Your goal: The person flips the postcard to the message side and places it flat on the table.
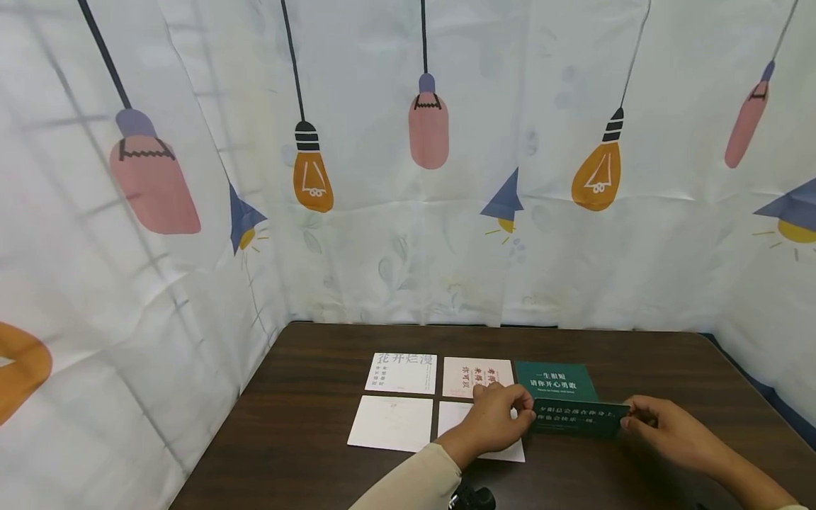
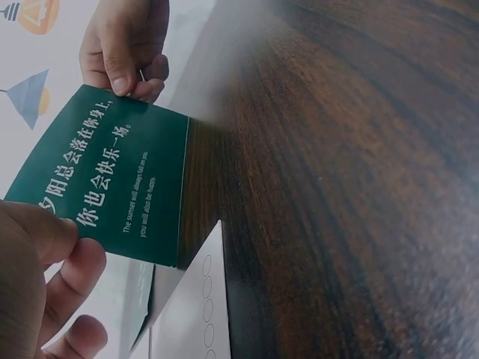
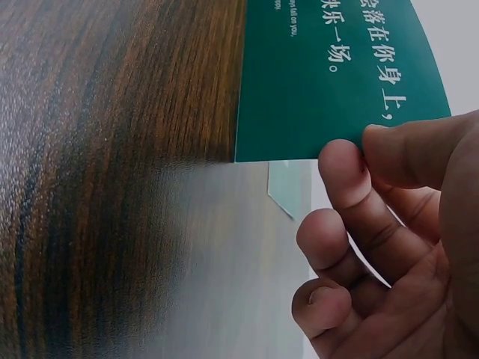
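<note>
A green card with white Chinese and English lettering (image 1: 576, 418) is held tilted up above the table, its text facing the head camera. At its left edge my left hand (image 1: 494, 419) pinches it between thumb and fingers. My right hand (image 1: 669, 431) pinches the opposite edge; the right wrist view shows thumb and forefinger on the green card (image 3: 337, 90), the other fingers curled below. Just behind it another green card (image 1: 554, 379) lies flat. Beneath my left hand lies a white card (image 1: 451, 414), partly covered by that hand.
To the left, a white card with grey lettering (image 1: 401, 373), a pale pink card with red lettering (image 1: 462, 372) and a plain white card (image 1: 392, 423) lie in rows on the dark wooden table (image 1: 299, 411). A lamp-patterned curtain (image 1: 382, 248) hangs behind. A small black object (image 1: 474, 498) shows at the front edge.
</note>
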Demonstrator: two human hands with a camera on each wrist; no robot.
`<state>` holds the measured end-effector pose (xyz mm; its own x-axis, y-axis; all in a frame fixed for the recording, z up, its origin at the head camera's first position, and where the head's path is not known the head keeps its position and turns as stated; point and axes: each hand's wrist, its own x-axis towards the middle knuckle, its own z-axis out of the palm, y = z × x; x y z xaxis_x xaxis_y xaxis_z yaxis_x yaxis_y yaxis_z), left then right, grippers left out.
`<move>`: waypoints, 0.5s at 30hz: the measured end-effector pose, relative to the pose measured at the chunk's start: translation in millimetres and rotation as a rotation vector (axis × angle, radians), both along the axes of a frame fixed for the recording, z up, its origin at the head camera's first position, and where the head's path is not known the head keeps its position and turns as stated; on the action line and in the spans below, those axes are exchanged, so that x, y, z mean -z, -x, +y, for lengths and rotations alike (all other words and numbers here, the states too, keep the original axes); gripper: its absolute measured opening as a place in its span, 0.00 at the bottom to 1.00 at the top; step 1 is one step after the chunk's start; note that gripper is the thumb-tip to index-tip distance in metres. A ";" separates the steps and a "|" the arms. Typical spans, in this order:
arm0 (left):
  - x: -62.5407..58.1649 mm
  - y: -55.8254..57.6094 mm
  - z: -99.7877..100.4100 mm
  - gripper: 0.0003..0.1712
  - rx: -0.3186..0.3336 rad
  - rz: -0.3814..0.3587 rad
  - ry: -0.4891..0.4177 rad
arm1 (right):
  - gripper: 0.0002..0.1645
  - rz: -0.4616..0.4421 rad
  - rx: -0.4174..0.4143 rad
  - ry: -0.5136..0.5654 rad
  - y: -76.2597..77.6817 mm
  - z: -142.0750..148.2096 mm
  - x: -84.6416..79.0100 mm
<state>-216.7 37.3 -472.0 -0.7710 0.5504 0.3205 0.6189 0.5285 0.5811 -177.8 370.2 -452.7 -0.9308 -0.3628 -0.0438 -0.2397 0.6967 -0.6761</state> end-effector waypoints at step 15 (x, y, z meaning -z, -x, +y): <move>2.6 -0.3 -0.4 0.04 0.028 0.005 -0.009 | 0.14 0.038 0.018 0.013 -3.7 -0.2 1.0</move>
<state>-216.4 37.0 -474.6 -0.7539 0.5685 0.3293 0.6361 0.5061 0.5825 -174.1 370.0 -453.7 -0.9381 -0.3462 -0.0037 -0.2528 0.6921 -0.6761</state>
